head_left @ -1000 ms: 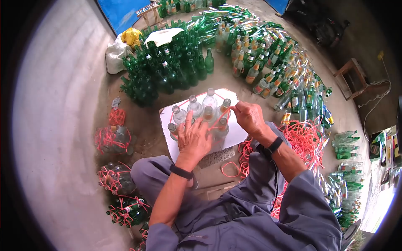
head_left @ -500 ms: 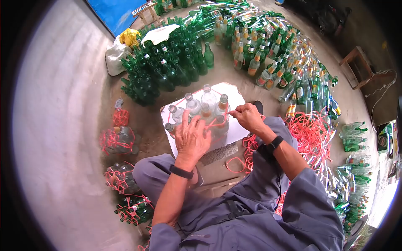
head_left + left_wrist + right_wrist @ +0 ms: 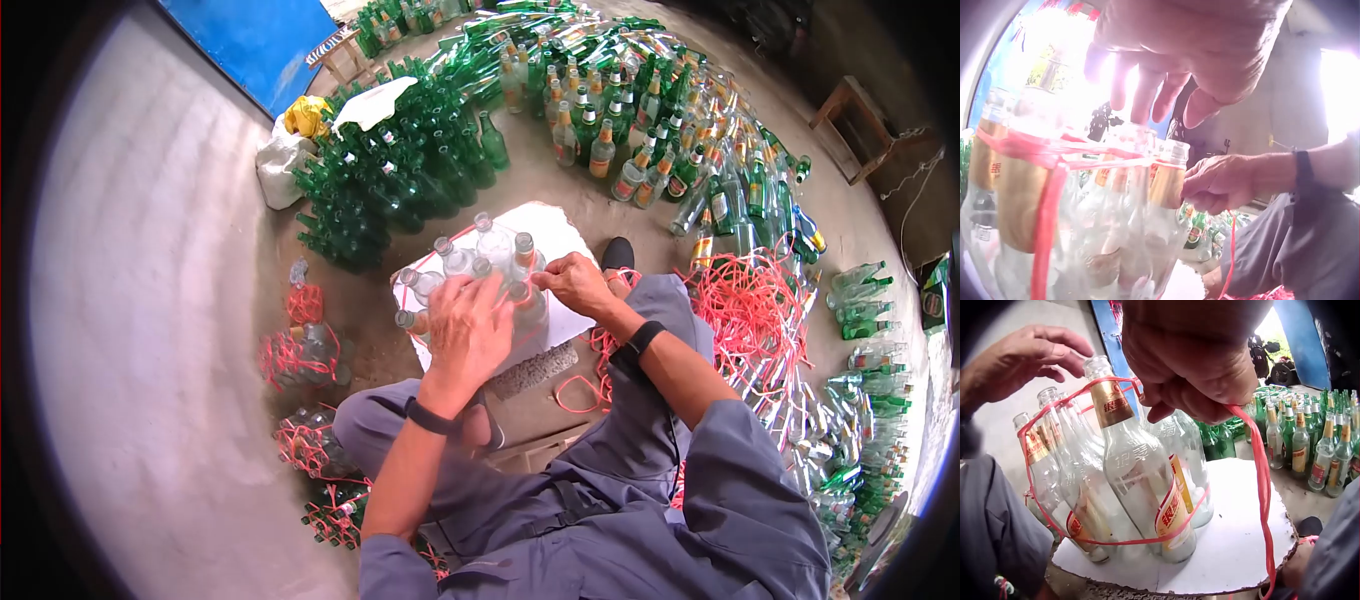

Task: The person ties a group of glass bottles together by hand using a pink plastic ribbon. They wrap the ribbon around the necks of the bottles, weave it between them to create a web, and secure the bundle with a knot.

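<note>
Several clear glass bottles (image 3: 1129,469) with gold neck labels stand upright in a cluster on a white-topped board (image 3: 560,228). Red plastic twine (image 3: 1135,541) runs around their lower bodies and also around their necks. My right hand (image 3: 575,286) pinches the twine beside the neck of a bottle on the cluster's right side. From that fist a loose length of twine (image 3: 1262,481) hangs down past the board. My left hand (image 3: 467,325), blurred in the head view, hovers over the near bottle tops. Its fingers (image 3: 1166,97) are spread and loosely bent, holding nothing.
Green bottles (image 3: 400,180) stand packed beyond the board. More bottles (image 3: 690,150) stand and lie to the right. A heap of red twine (image 3: 755,310) lies beside my right leg. Bottle bundles tied with twine (image 3: 305,355) sit at left. A wooden frame (image 3: 850,130) is far right.
My right hand has moved left, closer in to the bottle necks, with the twine. The left hand has lifted from among the bottle tops. The head view has shifted slightly.
</note>
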The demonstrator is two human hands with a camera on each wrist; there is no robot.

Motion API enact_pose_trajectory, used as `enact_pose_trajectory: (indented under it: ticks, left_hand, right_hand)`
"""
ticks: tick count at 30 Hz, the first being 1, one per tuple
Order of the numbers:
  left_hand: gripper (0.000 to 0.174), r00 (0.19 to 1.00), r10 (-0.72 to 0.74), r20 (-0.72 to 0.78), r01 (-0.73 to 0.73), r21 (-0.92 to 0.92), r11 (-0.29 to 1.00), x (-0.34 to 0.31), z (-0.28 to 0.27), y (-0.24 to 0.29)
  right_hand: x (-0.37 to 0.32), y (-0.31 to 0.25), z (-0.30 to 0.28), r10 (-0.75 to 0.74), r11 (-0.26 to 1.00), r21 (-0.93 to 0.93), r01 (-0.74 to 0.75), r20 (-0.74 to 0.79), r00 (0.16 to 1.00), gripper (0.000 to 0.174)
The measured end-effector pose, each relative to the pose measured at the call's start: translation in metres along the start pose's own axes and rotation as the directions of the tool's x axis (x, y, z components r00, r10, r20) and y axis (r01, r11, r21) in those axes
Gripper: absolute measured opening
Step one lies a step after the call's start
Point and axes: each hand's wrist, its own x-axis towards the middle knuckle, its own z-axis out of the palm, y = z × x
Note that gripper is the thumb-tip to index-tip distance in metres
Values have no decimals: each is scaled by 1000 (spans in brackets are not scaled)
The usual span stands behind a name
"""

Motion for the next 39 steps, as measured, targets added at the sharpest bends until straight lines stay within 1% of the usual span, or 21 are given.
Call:
enact_pose_trajectory:
  ticks: [2, 3, 5, 6, 8, 9, 12, 14, 18, 20, 23, 27, 29, 30, 32, 33, 35, 36, 37, 38, 39]
  left_hand:
    - [44, 985, -79, 154, 113, -227, 967, 10, 14, -7]
    - [44, 985, -73, 156, 108, -227, 968, 12, 23, -11]
    - [55, 974, -43, 221, 114, -320, 940, 20, 33, -16]
    - [55, 973, -34, 227, 108, -322, 941, 24, 33, -16]
    - [66, 957, -72, 283, 146, -251, 957, 27, 32, -15]
    - [66, 955, -68, 290, 145, -251, 957, 27, 33, -17]
    - [74, 952, -11, 307, 96, -264, 960, 30, 29, -19]
    - [80, 895, -55, 442, 171, -229, 958, 33, 24, -16]
    - [86, 868, -62, 492, 207, -245, 947, 36, 32, -21]
    - [88, 878, -31, 478, 203, -313, 928, 37, 38, -25]
    - [88, 892, 36, 450, 133, -339, 931, 37, 39, -29]
    - [86, 897, 46, 439, 127, -357, 926, 34, 37, -32]
    - [83, 893, -32, 450, 245, -424, 872, 31, 41, -37]
    - [83, 892, -32, 450, 244, -421, 874, 30, 43, -38]
    - [72, 913, -65, 402, 245, -417, 875, 28, 46, -37]
    - [72, 914, -65, 401, 245, -415, 876, 28, 46, -36]
    - [67, 929, -64, 365, 176, -284, 943, 29, 42, -31]
    - [67, 929, -65, 365, 177, -282, 943, 31, 38, -28]
    - [64, 921, -78, 381, 169, -212, 963, 32, 33, -24]
    - [61, 914, -94, 396, 160, -139, 977, 33, 27, -20]
    - [61, 913, -97, 395, 163, -134, 978, 33, 24, -18]
  right_hand:
    - [0, -1, 2, 27, 1000, 0, -27, -14, 1000, 35]
    - [0, -3, 1, 35, 999, -7, -35, 14, 999, 36]
    - [1, -6, -1, 98, 995, -19, -97, 60, 993, 41]
    - [2, -5, 0, 103, 995, -13, -102, 54, 993, 41]
    - [3, -4, 5, 126, 989, -80, -125, 10, 992, 43]
    - [3, -4, 7, 133, 988, -75, -132, 8, 991, 43]
    - [3, -11, 12, 167, 978, -114, -173, -58, 984, 41]
    - [4, -16, 14, 190, 974, -119, -194, -48, 981, 40]
    - [7, -21, 12, 248, 957, -154, -246, -11, 969, 34]
    - [7, -23, 12, 259, 954, -148, -259, -16, 966, 33]
    - [8, -25, 13, 283, 951, -122, -285, -31, 959, 33]
    - [9, -24, 13, 304, 947, -105, -305, -19, 952, 34]
    - [10, -23, 14, 307, 947, -92, -308, -27, 951, 34]
    - [11, -22, 15, 311, 946, -81, -313, -33, 950, 35]
    - [13, -22, 15, 316, 945, -80, -317, -27, 948, 36]
    - [13, -23, 15, 324, 942, -82, -324, -21, 946, 37]
    - [12, -23, 14, 307, 949, -71, -307, -12, 952, 38]
    - [12, -24, 13, 291, 955, -60, -291, -4, 957, 39]
    - [13, -21, 13, 290, 955, -59, -290, -2, 957, 39]
    - [15, -18, 13, 246, 969, -42, -245, 25, 969, 44]
    - [17, -16, 13, 200, 980, -22, -199, 50, 979, 50]
